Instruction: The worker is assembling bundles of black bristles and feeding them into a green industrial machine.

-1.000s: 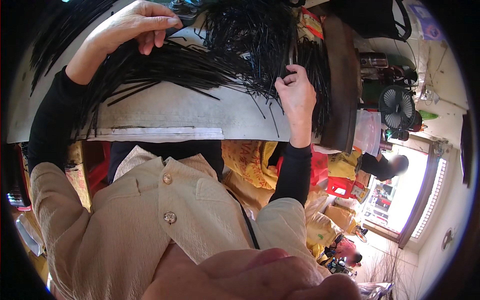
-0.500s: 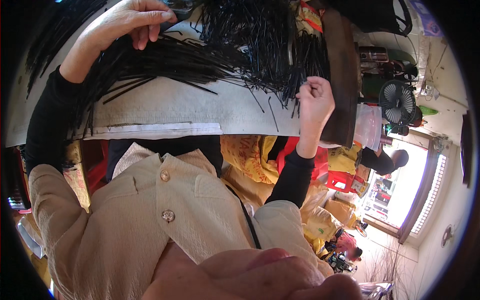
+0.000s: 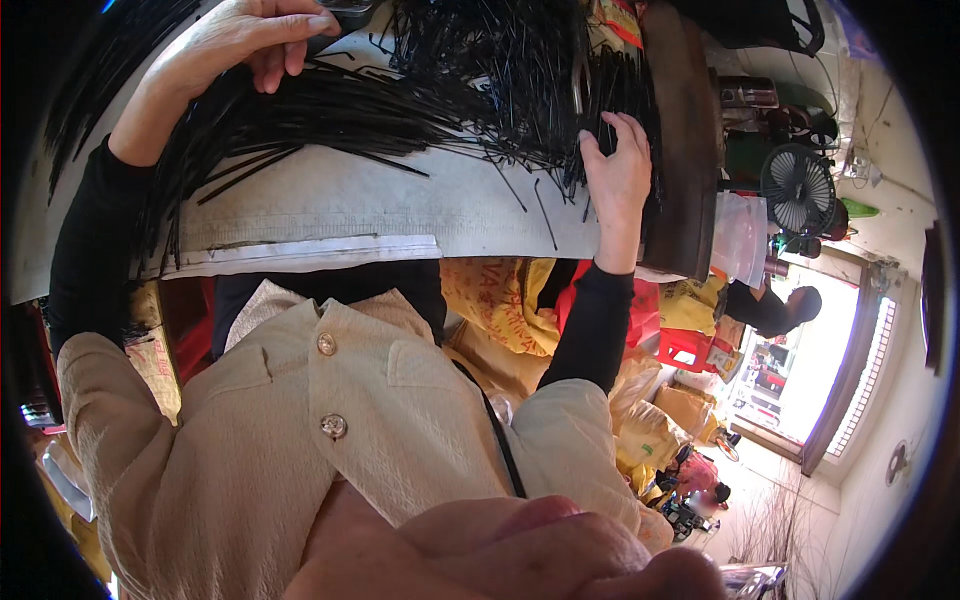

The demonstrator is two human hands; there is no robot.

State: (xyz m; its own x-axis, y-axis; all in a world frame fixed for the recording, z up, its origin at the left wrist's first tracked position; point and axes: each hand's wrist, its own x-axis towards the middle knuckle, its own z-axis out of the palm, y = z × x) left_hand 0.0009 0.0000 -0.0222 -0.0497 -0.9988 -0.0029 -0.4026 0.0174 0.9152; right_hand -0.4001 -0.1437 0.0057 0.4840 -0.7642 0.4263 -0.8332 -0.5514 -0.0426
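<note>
My left hand (image 3: pixel 245 45) is at the upper left, above a fan of long thin black strips (image 3: pixel 350 115). Its thumb and forefinger come together beside a dark glossy object (image 3: pixel 352 10), while the other fingers curl down; whatever they pinch is hidden. On the right, my right hand (image 3: pixel 617 168) hovers at the near side of a tangled heap of thin black strips with bent ends (image 3: pixel 500 75). Its thumb stands apart from the fingers, and nothing shows between them. A few loose strips (image 3: pixel 545 215) lie on the pale tabletop (image 3: pixel 340 195).
A dark wooden block (image 3: pixel 680 150) edges the table's right side, with a clear plastic container (image 3: pixel 738 238) and a small black fan (image 3: pixel 798 187) beyond. Yellow sacks (image 3: pixel 495 300) and a red basket (image 3: pixel 683 347) sit below. Other people (image 3: pixel 770 305) are near the bright doorway.
My right hand has gone from a pinch to spread fingers and shifted slightly farther over the heap. My left hand keeps its pose, a little farther left in view.
</note>
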